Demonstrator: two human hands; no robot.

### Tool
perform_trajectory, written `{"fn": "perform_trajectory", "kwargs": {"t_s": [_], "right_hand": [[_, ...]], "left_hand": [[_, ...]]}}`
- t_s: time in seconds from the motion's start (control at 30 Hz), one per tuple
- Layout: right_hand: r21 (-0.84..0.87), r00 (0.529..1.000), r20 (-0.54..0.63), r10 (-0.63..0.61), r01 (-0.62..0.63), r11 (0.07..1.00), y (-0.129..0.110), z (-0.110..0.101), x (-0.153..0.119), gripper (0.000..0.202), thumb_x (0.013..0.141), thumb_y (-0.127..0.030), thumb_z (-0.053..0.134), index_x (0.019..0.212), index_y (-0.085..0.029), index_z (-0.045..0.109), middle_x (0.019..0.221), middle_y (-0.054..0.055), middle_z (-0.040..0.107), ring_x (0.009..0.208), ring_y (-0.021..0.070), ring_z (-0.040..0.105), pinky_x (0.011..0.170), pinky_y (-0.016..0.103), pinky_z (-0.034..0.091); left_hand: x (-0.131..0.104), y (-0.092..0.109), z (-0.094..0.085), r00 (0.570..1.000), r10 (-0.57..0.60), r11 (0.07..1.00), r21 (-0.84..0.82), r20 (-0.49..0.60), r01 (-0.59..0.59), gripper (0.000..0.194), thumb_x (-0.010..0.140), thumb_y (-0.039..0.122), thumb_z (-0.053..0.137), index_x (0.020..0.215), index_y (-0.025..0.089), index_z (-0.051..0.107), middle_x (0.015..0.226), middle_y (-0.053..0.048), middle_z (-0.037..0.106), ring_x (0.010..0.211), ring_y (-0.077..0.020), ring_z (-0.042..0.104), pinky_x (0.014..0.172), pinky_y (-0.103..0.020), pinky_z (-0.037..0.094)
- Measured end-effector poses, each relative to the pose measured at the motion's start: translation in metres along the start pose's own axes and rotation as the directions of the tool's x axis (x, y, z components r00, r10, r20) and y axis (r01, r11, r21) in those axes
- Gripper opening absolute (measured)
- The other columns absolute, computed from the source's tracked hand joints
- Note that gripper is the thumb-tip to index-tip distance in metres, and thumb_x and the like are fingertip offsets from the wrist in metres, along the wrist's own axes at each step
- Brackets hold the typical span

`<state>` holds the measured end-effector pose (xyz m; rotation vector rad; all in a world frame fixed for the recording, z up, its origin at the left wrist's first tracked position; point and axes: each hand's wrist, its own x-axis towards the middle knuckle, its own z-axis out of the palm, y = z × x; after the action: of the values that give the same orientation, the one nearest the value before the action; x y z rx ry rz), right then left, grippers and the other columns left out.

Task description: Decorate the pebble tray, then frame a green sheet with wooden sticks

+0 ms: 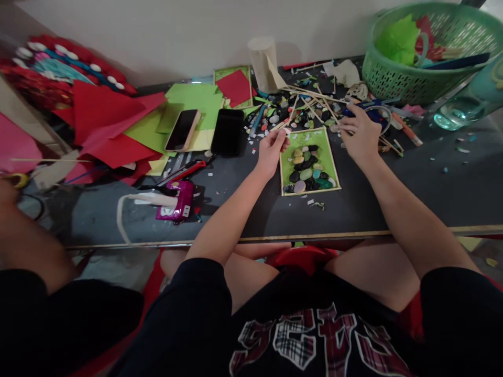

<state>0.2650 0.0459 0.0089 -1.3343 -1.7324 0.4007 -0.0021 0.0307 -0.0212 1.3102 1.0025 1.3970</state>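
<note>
My left hand [272, 151] is closed in a pinch at the upper left corner of a green panel [330, 152] framed with thin sticks. A small whitish piece [288, 131] shows at its fingertips; its kind is unclear. Rounded pebbles [305, 174] in black, green, yellow and lilac lie in rows on the panel. Beyond the panel's right side, my right hand [362, 137] hovers at the edge of a heap of loose stones [280, 111] and thin wooden sticks [314, 95]. Its fingers are bent but apart, and I see nothing held in them.
Two phones [227, 132] [183, 130] lie on green paper [196, 99] at left, near red paper sheets [106, 115]. A purple power adapter [184, 201] with a white cable sits near the edge. A green basket [408, 78] and bottle [456, 110] stand right. Another person's arm [31, 230] rests left.
</note>
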Motion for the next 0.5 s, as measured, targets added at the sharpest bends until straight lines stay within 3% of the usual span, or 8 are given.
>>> {"fn": "perform_trajectory", "kwargs": {"t_s": [0.27,0.4,0.5], "right_hand": [[-0.147,0.998,-0.027,0.055,-0.058,0.987,-0.013,-0.009,0.001,0.072,0.064,-0.009,0.080,0.133,-0.021,0.062,0.109,0.007,0.078,0.074,0.0205,0.075,0.077,0.038,0.064],[-0.211,0.999,-0.030,0.039,-0.044,0.976,-0.017,-0.010,0.001,0.060,0.063,-0.001,0.074,0.122,-0.014,0.068,0.111,0.012,0.077,0.078,0.0231,0.075,0.091,0.045,0.062],[-0.232,1.000,-0.009,-0.010,0.007,0.973,-0.014,-0.009,0.000,0.059,0.063,0.003,0.066,0.117,-0.020,0.070,0.113,0.010,0.076,0.088,0.0246,0.076,0.102,0.047,0.058]], "left_hand": [[-0.001,0.000,0.000,1.000,0.005,1.000,-0.016,0.028,-0.004,0.064,0.082,0.082,0.062,0.102,0.022,0.074,0.074,-0.002,0.059,0.069,-0.0134,0.058,0.067,-0.028,0.047],[-0.001,0.002,0.001,1.000,0.016,0.999,-0.042,0.021,-0.015,0.060,0.079,0.079,0.068,0.098,0.023,0.075,0.072,0.000,0.060,0.065,-0.0106,0.056,0.063,-0.026,0.046],[-0.001,0.003,0.002,1.000,0.017,0.999,-0.051,0.011,-0.016,0.058,0.075,0.078,0.073,0.097,0.024,0.075,0.071,0.002,0.061,0.063,-0.0089,0.055,0.062,-0.024,0.047]]}}
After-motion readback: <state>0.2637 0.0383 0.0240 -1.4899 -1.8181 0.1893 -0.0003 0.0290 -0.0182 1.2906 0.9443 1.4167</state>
